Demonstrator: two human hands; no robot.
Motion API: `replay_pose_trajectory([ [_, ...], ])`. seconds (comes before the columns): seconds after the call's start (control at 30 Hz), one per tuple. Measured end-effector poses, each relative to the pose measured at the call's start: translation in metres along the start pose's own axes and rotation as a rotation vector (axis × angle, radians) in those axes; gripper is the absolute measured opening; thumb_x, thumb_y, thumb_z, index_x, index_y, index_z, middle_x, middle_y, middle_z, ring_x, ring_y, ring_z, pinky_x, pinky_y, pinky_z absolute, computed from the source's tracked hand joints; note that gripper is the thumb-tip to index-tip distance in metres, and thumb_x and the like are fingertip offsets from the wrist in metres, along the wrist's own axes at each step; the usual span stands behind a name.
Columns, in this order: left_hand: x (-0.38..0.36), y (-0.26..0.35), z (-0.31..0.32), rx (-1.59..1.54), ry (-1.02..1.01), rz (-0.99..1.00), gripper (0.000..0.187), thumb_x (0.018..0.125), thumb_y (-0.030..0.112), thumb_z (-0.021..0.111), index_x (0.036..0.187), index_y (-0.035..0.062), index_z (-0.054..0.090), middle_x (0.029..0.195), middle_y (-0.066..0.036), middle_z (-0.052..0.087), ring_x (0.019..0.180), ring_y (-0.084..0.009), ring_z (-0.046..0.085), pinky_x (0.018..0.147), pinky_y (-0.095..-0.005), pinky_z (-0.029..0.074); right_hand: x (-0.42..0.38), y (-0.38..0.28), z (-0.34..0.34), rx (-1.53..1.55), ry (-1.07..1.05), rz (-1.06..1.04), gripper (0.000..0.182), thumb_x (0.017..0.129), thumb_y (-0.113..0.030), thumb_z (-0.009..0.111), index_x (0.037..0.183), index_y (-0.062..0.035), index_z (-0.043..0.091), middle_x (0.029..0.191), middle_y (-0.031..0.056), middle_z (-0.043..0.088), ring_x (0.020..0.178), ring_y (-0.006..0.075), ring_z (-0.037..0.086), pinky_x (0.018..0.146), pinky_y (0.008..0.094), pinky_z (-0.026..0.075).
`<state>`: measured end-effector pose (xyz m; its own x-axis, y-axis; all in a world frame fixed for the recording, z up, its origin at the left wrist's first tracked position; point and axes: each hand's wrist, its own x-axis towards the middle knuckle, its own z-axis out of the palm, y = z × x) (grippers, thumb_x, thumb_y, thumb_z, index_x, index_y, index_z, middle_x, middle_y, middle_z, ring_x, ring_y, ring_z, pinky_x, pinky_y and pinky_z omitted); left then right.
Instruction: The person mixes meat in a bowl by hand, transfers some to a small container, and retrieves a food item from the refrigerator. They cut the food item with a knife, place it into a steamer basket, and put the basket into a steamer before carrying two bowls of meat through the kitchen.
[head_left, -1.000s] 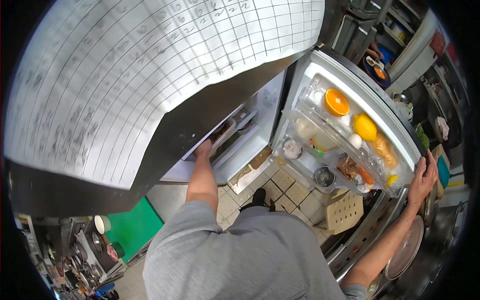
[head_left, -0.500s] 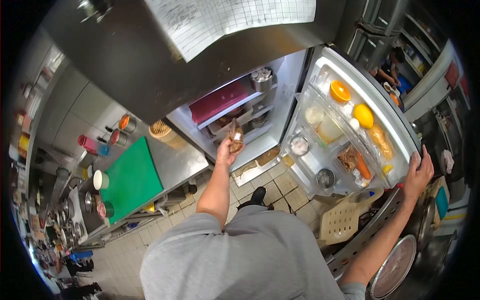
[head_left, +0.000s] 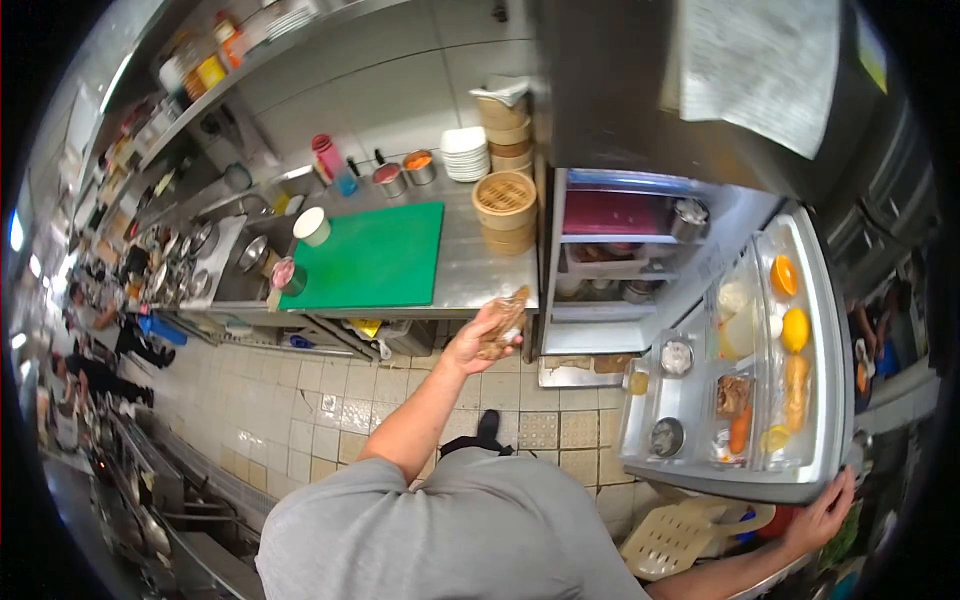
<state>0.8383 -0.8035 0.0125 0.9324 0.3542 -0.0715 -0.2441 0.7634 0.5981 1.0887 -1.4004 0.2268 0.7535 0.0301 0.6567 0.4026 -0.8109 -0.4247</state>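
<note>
Tiled floor (head_left: 300, 400) leaves open room before the steel counter (head_left: 480, 285) in the head view, and the fridge door (head_left: 828, 400) stands wide open at right. Brown packet (head_left: 505, 325) is held in the air near the counter's front edge, by the fridge-side corner. Its long axis is slanted, narrow end pointing up toward the bamboo steamer (head_left: 505, 235). Left hand (head_left: 476, 343) grips it, forearm stretched forward. Right hand (head_left: 825, 515) has fingers extended beside the door's outer corner; whether they touch, I cannot tell.
</note>
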Motion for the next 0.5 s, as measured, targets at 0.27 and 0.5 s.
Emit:
replay_pose_trajectory([
  [0.27, -0.177, 0.092, -0.123, -0.104, 0.349, 0.213, 0.043, 0.099, 0.03, 0.061, 0.139, 0.0161, 0.053, 0.122, -0.007, 0.065, 0.096, -0.0228, 0.068, 0.07, -0.0359, 0.06, -0.093, -0.169, 0.025, 0.456, 0.018, -0.206, 0.033, 0.106, -0.013, 0.046, 0.118, 0.0121, 0.063, 0.125, 0.0216, 0.066, 0.114, 0.031, 0.062, 0.103, 0.0399, 0.045],
  [0.5, -0.358, 0.186, -0.233, -0.024, 0.8, 0.364, 0.049, 0.096, 0.03, 0.065, 0.142, 0.0247, 0.048, 0.123, -0.001, 0.063, 0.091, -0.0237, 0.068, 0.064, -0.0373, 0.06, -0.165, -0.444, 0.155, 0.863, 0.164, -0.397, 0.01, 0.093, 0.001, 0.053, 0.097, 0.0031, 0.062, 0.116, 0.0195, 0.064, 0.105, 0.0294, 0.058, 0.098, 0.0396, 0.044],
])
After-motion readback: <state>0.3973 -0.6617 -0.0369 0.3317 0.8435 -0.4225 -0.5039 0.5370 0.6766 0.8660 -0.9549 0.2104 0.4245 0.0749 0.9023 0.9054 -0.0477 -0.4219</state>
